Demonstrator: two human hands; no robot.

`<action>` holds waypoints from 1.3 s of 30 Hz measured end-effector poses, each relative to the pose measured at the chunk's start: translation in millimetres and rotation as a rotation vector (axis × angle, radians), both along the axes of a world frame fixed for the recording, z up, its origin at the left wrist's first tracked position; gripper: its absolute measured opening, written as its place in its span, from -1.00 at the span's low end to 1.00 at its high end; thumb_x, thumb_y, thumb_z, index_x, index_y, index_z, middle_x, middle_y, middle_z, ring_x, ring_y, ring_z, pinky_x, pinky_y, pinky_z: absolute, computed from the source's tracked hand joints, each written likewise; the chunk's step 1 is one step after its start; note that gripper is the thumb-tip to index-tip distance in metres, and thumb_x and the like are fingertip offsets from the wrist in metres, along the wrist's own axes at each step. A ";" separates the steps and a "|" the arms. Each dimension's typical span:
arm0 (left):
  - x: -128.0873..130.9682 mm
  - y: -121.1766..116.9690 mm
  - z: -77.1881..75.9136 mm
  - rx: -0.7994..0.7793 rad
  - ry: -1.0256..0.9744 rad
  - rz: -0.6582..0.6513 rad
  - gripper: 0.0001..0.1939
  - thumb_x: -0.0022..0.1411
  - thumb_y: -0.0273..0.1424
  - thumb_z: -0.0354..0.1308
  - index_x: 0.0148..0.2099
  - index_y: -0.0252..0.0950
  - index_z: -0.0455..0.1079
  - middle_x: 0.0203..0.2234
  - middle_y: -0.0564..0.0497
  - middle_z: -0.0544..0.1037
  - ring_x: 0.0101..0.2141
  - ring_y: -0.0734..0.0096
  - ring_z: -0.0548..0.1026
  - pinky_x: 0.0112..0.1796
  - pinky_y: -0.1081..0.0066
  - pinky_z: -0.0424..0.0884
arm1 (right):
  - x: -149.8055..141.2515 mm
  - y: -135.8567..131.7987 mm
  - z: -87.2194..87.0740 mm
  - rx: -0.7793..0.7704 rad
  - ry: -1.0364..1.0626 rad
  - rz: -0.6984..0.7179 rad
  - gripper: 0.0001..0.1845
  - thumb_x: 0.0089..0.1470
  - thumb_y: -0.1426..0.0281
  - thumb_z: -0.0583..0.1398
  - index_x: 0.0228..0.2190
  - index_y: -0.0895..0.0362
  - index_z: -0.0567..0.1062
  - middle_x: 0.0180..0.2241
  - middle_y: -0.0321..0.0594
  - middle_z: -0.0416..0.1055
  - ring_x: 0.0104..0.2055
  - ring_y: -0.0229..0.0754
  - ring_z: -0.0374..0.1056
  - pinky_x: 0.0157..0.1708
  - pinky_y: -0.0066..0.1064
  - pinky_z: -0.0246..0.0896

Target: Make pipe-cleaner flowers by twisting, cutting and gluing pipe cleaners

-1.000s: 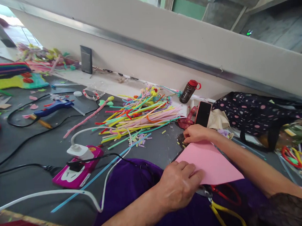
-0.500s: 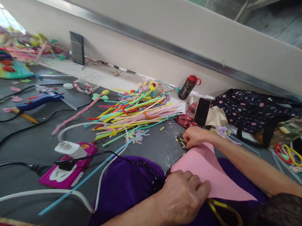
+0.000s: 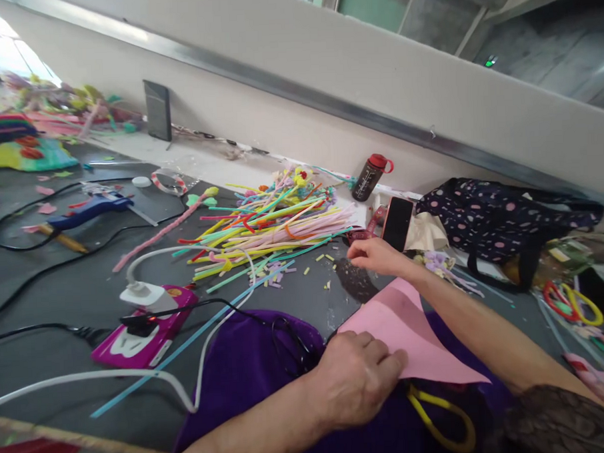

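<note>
My left hand (image 3: 361, 377) is closed on the near edge of a pink sheet (image 3: 401, 322), which lies over my purple-clad lap and the table's edge. The sheet looks like thin foam or felt; I cannot tell which. Beyond it, my right hand (image 3: 376, 255) is over the grey table with its fingers loosely stretched and nothing visible in them. Small yellow cut bits (image 3: 326, 257) lie just left of its fingertips, beside a dark patch (image 3: 355, 281) on the tabletop. A yellow loop (image 3: 441, 424) hangs below the sheet.
Coloured pipe cleaners (image 3: 282, 227) are heaped mid-table. Leftward are a magenta power strip (image 3: 178, 315) with cables and a blue glue gun (image 3: 88, 212). A phone (image 3: 398, 223), a red-capped bottle (image 3: 370, 178) and a dotted bag (image 3: 502, 218) stand near the wall. Scissors (image 3: 576, 305) lie at right.
My right hand has moved away from me and a little left, its fingers loosening. The yellow bits beside it now lie farther left. My left hand still holds the pink sheet.
</note>
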State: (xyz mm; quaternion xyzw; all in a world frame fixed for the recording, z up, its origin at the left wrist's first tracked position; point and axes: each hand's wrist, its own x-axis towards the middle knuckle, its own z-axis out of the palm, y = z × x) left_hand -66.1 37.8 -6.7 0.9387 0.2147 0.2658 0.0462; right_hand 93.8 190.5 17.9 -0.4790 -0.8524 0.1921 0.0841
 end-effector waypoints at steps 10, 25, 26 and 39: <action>-1.6 0.6 1.7 -0.055 0.018 0.005 -0.74 0.21 -0.37 -0.13 -0.06 -0.28 0.21 -0.48 -0.02 0.44 -0.42 0.41 0.41 -0.41 0.43 0.31 | -41.6 -13.1 -13.1 -0.023 -0.062 0.303 -0.72 -0.08 0.40 0.17 -0.24 0.12 0.44 -0.32 -0.28 0.43 -0.33 -0.29 0.31 -0.37 -0.54 0.09; -4.6 4.1 3.5 -0.045 -0.018 0.033 -0.77 0.21 -0.37 -0.14 -0.15 -0.31 0.27 -0.51 -0.03 0.43 -0.43 0.42 0.41 -0.41 0.45 0.34 | -80.9 16.2 -18.8 0.093 -0.139 0.093 -0.77 -0.07 0.51 0.10 -0.28 0.13 0.41 -0.28 -0.26 0.40 -0.27 -0.31 0.30 -0.27 -0.55 0.10; -4.8 4.5 3.5 -0.044 -0.022 0.038 -0.77 0.21 -0.37 -0.14 -0.15 -0.31 0.27 -0.52 -0.03 0.43 -0.44 0.42 0.41 -0.42 0.45 0.34 | -80.0 14.9 -14.7 0.079 -0.107 0.082 -0.77 -0.04 0.50 0.09 -0.27 0.13 0.40 -0.29 -0.27 0.40 -0.27 -0.32 0.30 -0.26 -0.54 0.11; -4.6 5.3 3.2 -0.017 -0.013 0.033 -0.75 0.21 -0.37 -0.15 -0.22 -0.35 0.31 -0.54 -0.04 0.43 -0.47 0.44 0.41 -0.44 0.46 0.33 | -97.9 12.1 -22.7 -0.096 -0.106 0.033 -0.70 -0.10 0.52 0.13 -0.23 0.16 0.39 -0.42 -0.26 0.45 -0.45 -0.31 0.35 -0.43 -0.54 0.16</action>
